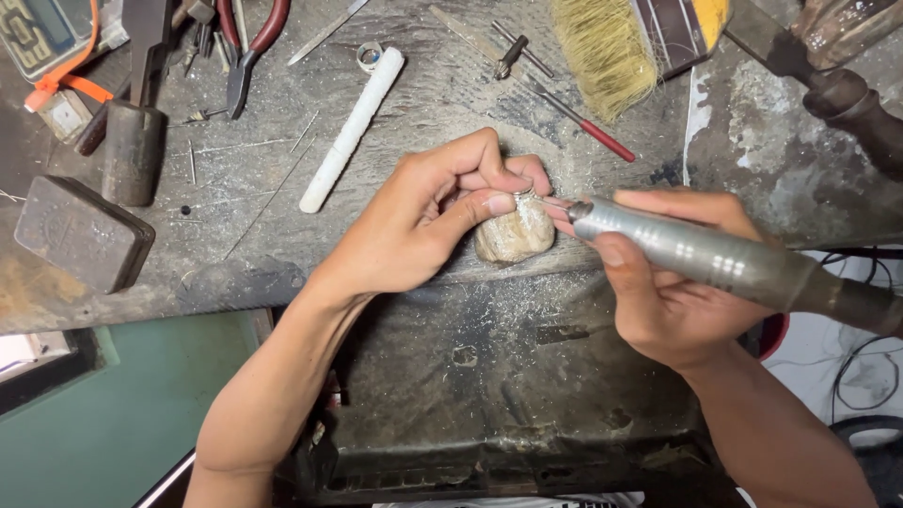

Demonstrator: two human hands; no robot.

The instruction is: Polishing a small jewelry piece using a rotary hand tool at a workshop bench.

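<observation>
A: State of the 2 hands?

B: Left hand (pixel 428 221) pinches a small metal piece (pixel 523 199) against the rounded bench peg (pixel 513 235) at the table (pixel 235 245) edge. Right hand (pixel 673 287) is closed around the grey rotary handpiece (pixel 715 259) (tip touching the piece).

A: Surroundings?

B: White rod (pixel 353 129), brush (pixel 602 52), red-handled pliers (pixel 252 47) lie behind, well apart.
</observation>
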